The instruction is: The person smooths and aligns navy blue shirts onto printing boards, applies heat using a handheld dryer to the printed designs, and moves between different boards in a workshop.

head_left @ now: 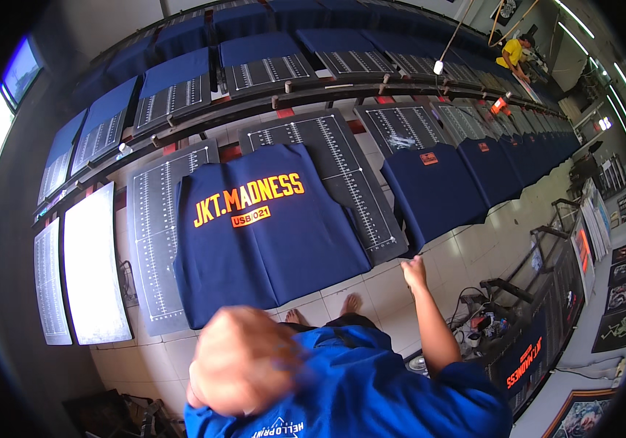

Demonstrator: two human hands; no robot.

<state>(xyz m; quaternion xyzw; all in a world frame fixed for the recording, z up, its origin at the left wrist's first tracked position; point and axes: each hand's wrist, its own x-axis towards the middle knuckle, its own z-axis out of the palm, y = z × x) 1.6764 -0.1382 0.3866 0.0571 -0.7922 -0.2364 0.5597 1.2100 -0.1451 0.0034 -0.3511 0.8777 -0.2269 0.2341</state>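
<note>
My left hand (244, 361) is raised close in front of my blue shirt, smeared by motion so its fingers cannot be made out. My right hand (415, 271) is closed, beside the near corner of a dark printing board (371, 204) and the hem of a navy garment (437, 197). Whether it pinches anything is too small to tell. In front of me a navy garment (262, 252) with orange and yellow lettering across its upper part lies over two ruled boards, its lower edge hanging toward me.
Rows of boards with navy garments (174, 69) stretch behind a dark rail (284, 102). At left stands a bare pale board (94, 263). A person in yellow (511, 55) bends over the far right. An orange-and-white bottle (500, 104) sits on the rail. Clutter (481, 325) fills the right side.
</note>
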